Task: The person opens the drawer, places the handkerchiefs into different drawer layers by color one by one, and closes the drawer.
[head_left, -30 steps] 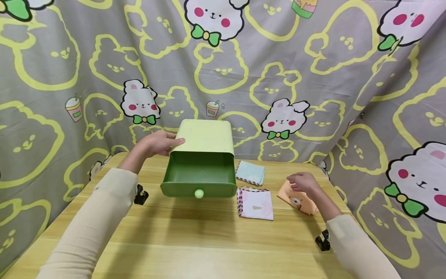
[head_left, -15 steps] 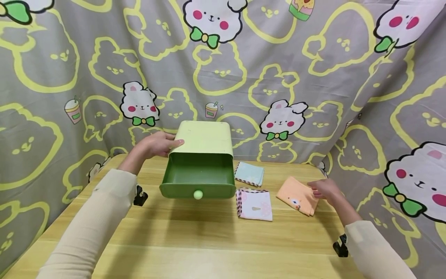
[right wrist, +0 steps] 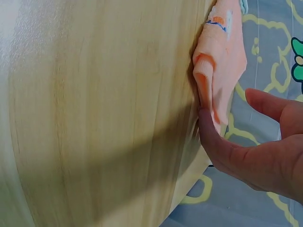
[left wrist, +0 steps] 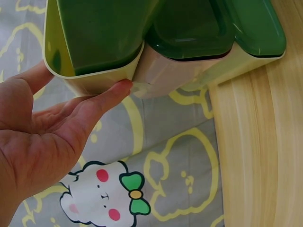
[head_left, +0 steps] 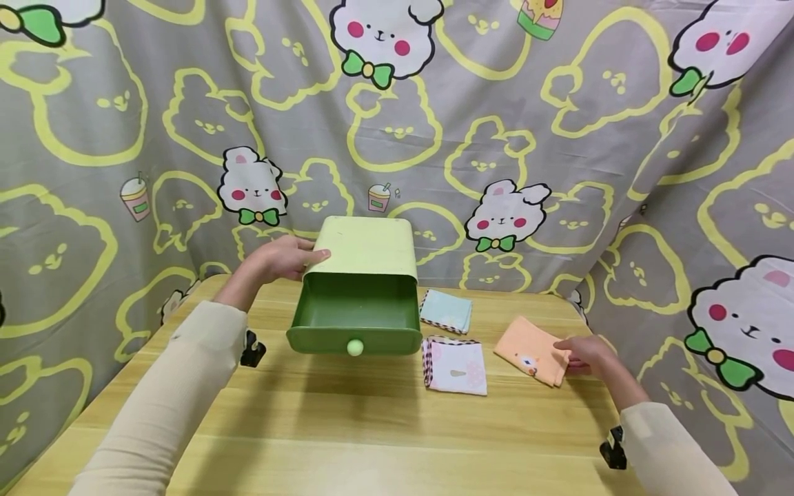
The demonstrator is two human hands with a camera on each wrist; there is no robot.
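A pale yellow drawer box stands at the back of the table with its green drawer pulled out; nothing shows inside. My left hand touches its upper left corner, thumb on top, straight fingers along the side. The left wrist view shows more green-fronted boxes beneath the top one. At the right, an orange folded towel with an animal face lies on the table. My right hand is at its right corner, fingertips at the cloth's edge; the thumb stands apart from the fingers in the right wrist view.
Between the box and the orange towel lie a folded light blue towel and, nearer, a folded white and pink towel. Both have checked edges. A patterned grey curtain hangs behind and beside the wooden table.
My right hand has moved right and down, from above the orange towel to its right corner. My left hand stays on the drawer box.
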